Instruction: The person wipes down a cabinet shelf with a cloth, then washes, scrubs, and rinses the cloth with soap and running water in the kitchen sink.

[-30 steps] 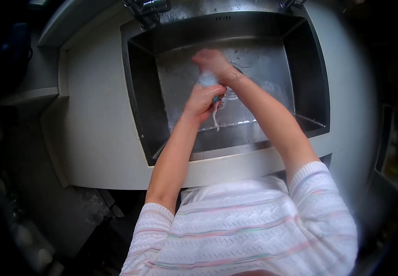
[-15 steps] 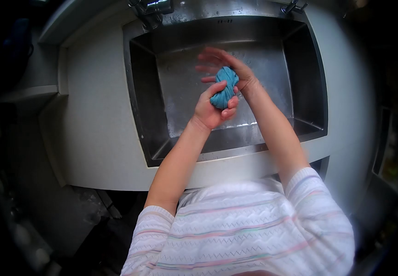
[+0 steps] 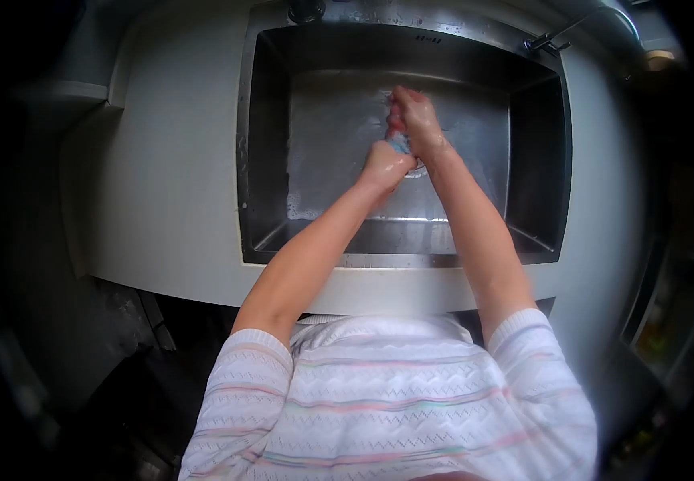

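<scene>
Both of my hands are wrapped around a blue cloth [image 3: 400,143] over the middle of the sink. My left hand [image 3: 387,166] grips its nearer end, with the fingers curled under. Just beyond it, my right hand [image 3: 419,120] is closed round the farther part. Only a small pale-blue strip of the cloth shows between the hands; my fingers and palms hide the rest. The skin of both hands looks wet.
The hands are inside a rectangular stainless steel sink [image 3: 323,192] with water drops on its rim. A dark faucet base [image 3: 307,10] stands at the back edge, and a slim metal tap [image 3: 551,40] at the back right. A pale countertop [image 3: 162,160] surrounds the sink.
My right hand, spread open behind the bunched cloth before, has closed round it. The cloth has gone from plainly visible to mostly covered. The view has shifted slightly.
</scene>
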Tool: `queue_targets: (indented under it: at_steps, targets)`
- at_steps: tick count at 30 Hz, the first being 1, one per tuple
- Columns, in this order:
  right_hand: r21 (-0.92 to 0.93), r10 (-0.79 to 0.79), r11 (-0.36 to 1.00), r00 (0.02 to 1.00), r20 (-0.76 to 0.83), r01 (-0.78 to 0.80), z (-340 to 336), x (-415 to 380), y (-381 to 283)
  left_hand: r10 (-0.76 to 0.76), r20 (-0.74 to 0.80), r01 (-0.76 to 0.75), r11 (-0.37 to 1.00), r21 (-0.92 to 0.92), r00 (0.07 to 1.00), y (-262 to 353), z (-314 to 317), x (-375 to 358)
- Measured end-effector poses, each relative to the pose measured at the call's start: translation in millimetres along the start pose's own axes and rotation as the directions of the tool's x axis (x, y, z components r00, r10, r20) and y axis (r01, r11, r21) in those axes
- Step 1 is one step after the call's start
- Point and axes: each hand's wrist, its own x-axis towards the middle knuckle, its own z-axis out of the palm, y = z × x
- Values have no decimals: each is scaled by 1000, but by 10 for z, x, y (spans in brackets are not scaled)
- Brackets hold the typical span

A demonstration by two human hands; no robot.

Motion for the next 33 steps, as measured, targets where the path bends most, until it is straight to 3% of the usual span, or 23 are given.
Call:
queue_targets:
  at_steps: [3, 6, 8, 11, 12, 13, 14, 15, 17, 18, 20, 21, 23, 24, 26, 29, 32, 33]
  targets:
    - [-154, -141, 983, 951, -276, 101, -80, 301, 498, 87, -110, -14, 842, 539, 990, -301, -68, 268]
    - [-241, -205, 963, 907, -367, 120, -105, 385, 610, 79, -261, 100, 787, 608, 962, -309, -20, 258]
    - [-243, -186, 965, 909, -373, 97, -129, 381, 516, 97, -203, 36, 821, 569, 974, -280, -6, 233]
    - [-160, 16, 986, 994, -111, -34, -122, 70, 112, 109, -86, -59, 892, 449, 990, -124, -2, 113]
    - [-102, 112, 989, 994, 15, -110, -111, -107, -76, 127, 1, -122, 952, 281, 992, -84, -7, 41]
    - [-118, 87, 991, 976, 200, -64, -151, -235, -228, 162, 84, -170, 980, 99, 983, -45, -5, -43]
    - [-18, 45, 999, 935, 351, -41, -229, -324, -340, 51, 272, 7, 978, -207, 961, 98, -35, -206]
    - [162, -16, 984, 861, 509, -78, -310, -374, -385, 13, 475, 231, 863, -450, 880, 235, -63, -381]
    - [328, -176, 943, 739, 651, -65, -142, -572, -406, 278, 697, 504, 524, -687, 661, 279, 18, -574]
    - [409, -259, 910, 665, 701, -76, -10, -626, -430, 357, 721, 586, 422, -692, 594, 294, 83, -645]
    - [524, -464, 842, 325, 824, -126, 254, -668, -484, 519, 722, 742, 223, -632, 458, 322, 197, -743]
    - [575, -559, 800, 139, 818, -170, 349, -698, -540, 570, 711, 744, 239, -624, 412, 348, 182, -764]
    - [512, -539, 834, -102, 836, -206, 380, -716, -782, 659, 687, 750, 278, -600, 306, 428, 137, -829]
    - [475, -517, 853, -219, 828, -216, 465, -775, -919, 649, 690, 698, 331, -635, 320, 489, 94, -889]
    - [452, -442, 864, 95, 892, -223, 548, -1027, -969, 637, 686, 575, 432, -695, 352, 643, -63, -1034]
    - [391, -209, 871, 499, 841, -295, 614, -1141, -935, 466, 744, 488, 563, -667, 480, 659, -246, -995]
    - [142, 23, 980, 791, 611, -138, 674, -1008, -838, 285, 673, 380, 647, -661, 683, 588, -343, -930]
    - [51, 62, 993, 843, 535, -106, 700, -961, -771, 228, 627, 353, 663, -660, 745, 526, -355, -880]
